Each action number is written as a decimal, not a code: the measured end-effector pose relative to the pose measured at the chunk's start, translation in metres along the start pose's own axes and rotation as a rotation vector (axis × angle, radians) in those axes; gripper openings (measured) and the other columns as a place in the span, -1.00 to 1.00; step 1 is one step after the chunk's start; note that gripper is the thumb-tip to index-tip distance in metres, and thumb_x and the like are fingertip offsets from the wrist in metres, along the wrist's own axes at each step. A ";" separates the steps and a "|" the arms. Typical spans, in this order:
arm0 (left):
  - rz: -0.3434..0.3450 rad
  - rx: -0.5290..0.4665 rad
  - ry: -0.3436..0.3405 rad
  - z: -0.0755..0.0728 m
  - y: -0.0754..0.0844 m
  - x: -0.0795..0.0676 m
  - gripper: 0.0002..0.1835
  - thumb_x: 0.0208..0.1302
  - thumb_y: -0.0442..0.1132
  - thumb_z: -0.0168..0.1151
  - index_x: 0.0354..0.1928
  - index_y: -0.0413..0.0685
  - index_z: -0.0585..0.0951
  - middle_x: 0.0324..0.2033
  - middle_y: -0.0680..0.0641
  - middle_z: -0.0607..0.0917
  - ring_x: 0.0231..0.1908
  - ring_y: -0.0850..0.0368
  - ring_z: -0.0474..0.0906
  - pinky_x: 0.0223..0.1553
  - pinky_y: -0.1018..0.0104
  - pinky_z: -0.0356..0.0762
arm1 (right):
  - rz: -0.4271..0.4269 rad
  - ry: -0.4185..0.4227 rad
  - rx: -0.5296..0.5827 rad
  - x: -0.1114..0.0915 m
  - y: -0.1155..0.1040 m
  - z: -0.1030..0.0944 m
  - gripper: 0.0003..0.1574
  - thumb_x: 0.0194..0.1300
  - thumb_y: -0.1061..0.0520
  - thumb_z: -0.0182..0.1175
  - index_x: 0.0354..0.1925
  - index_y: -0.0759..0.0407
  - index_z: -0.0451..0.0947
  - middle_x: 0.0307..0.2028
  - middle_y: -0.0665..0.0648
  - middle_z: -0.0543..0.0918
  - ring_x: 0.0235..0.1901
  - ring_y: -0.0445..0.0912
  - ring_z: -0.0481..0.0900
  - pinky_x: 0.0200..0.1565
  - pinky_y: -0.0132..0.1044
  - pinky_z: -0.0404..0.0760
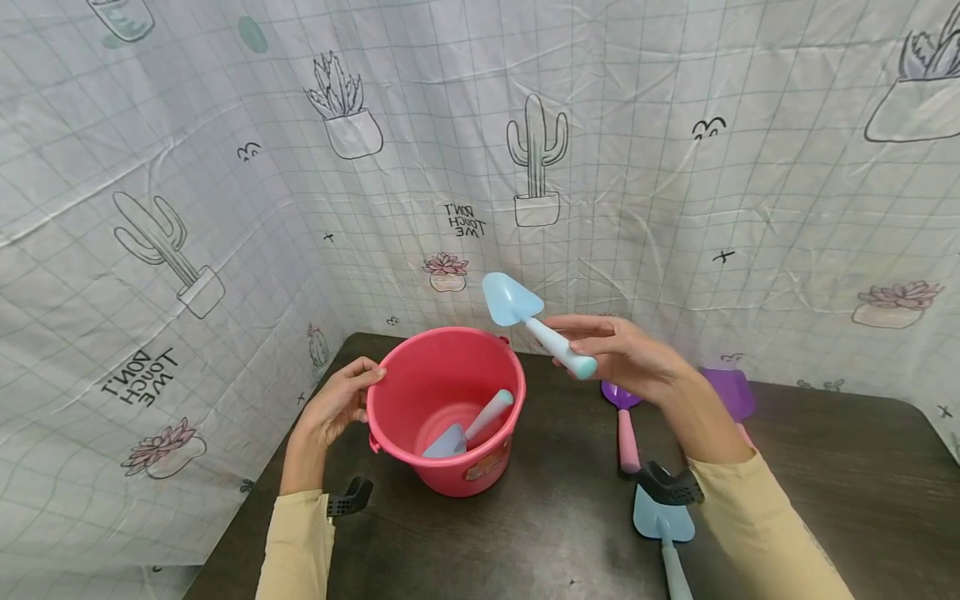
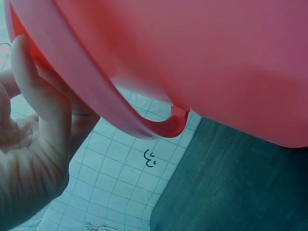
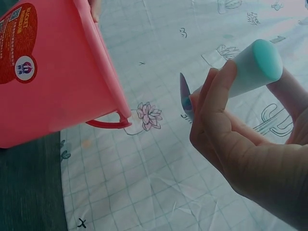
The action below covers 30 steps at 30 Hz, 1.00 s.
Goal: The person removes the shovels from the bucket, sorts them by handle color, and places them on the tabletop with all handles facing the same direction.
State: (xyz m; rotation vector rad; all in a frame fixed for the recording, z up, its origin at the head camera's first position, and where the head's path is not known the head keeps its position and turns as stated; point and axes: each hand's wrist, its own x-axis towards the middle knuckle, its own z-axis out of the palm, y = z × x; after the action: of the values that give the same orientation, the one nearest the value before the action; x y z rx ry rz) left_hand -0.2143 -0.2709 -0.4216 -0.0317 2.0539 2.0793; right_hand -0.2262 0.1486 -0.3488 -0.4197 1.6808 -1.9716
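Observation:
A red plastic bucket [image 1: 448,481] stands on the dark table. My left hand [image 1: 339,402] pinches its left rim between thumb and fingers; the left wrist view shows fingers against the rim [image 2: 79,67]. To the right of the bucket and higher, my right hand [image 1: 626,352] holds a light blue toy trowel [image 1: 551,340] by its pale handle. The blade points up and left, apart from the bucket. In the right wrist view the handle [image 3: 248,74] lies between thumb and fingers. Inside the bucket a second trowel [image 1: 486,419] leans, handle toward the right wall.
On the table [image 1: 555,525], right of the bucket, lie a purple scoop with a pink handle [image 1: 628,442], a purple flat shovel [image 1: 731,392] partly behind my right arm, and a light blue shovel [image 1: 663,518] nearer me. A white printed sheet [image 1: 615,167] hangs behind and at left.

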 end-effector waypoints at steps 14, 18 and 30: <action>-0.017 -0.015 0.001 0.000 0.001 0.002 -0.88 0.55 -0.22 0.16 -0.11 -0.12 0.48 -0.35 -0.08 0.65 -0.51 0.17 0.68 -0.55 0.43 0.60 | -0.019 0.002 0.030 -0.016 0.002 -0.013 -0.60 0.47 0.22 0.16 0.16 -0.06 0.72 0.19 0.21 0.44 0.00 0.01 0.67 0.00 -0.21 0.62; -0.018 -0.017 0.000 0.000 0.001 0.002 -0.88 0.55 -0.22 0.16 -0.10 -0.13 0.48 -0.35 -0.08 0.65 -0.51 0.17 0.67 -0.55 0.43 0.60 | -0.033 -0.008 0.030 -0.018 0.002 -0.015 -0.59 0.48 0.24 0.13 0.16 -0.05 0.71 0.19 0.19 0.47 0.00 0.00 0.67 0.00 -0.24 0.61; -0.014 -0.004 0.004 0.000 0.001 0.001 -0.88 0.54 -0.22 0.16 -0.12 -0.11 0.48 -0.35 -0.09 0.65 -0.52 0.17 0.67 -0.56 0.43 0.60 | -0.066 -0.025 0.019 -0.027 0.009 -0.025 -0.54 0.50 0.28 0.08 0.20 -0.06 0.70 0.18 0.12 0.50 0.00 -0.04 0.67 -0.03 -0.28 0.58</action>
State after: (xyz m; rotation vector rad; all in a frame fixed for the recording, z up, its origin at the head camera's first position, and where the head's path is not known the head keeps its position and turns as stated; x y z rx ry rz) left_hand -0.2153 -0.2705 -0.4211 -0.0512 2.0454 2.0767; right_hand -0.2166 0.1834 -0.3601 -0.4970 1.6506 -2.0192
